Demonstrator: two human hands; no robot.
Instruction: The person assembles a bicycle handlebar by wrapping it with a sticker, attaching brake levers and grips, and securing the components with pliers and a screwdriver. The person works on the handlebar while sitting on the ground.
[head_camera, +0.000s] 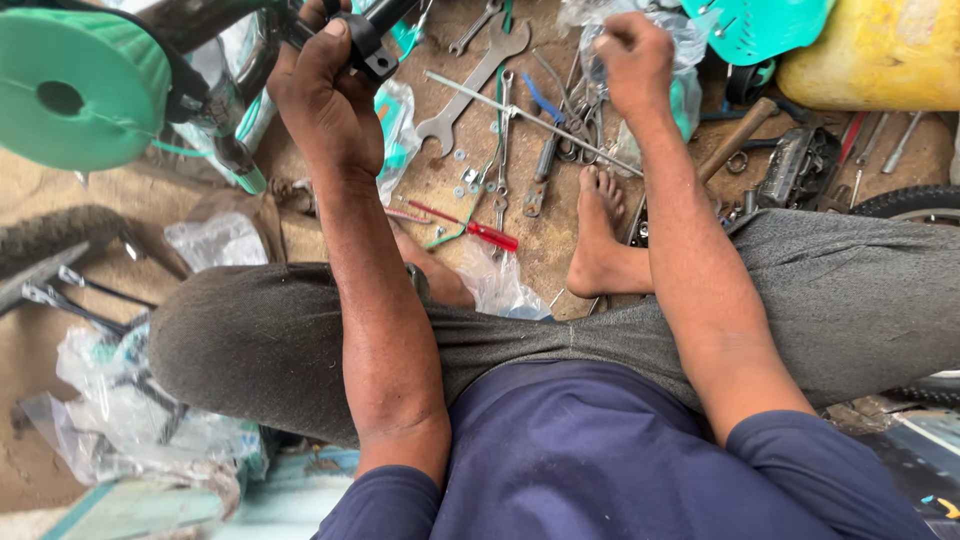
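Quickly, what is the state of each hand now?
Left hand: closed around a black clamp part on the bicycle frame.
Right hand: closed in a loose fist above the tools; whether it holds anything cannot be told.

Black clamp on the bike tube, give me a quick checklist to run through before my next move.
1. Left hand grips the black clamp: ok.
2. Right hand is closed above the tool pile; whether it holds anything: cannot tell.
3. Big wrench lies free on the ground between the hands: ok.
4. Red screwdriver lies in the open near the bare foot: ok.
5. Small washers scattered loose on the dirt, easy to lose: not ok.
6. Clamp's bolt in place: cannot tell, hidden by fingers.
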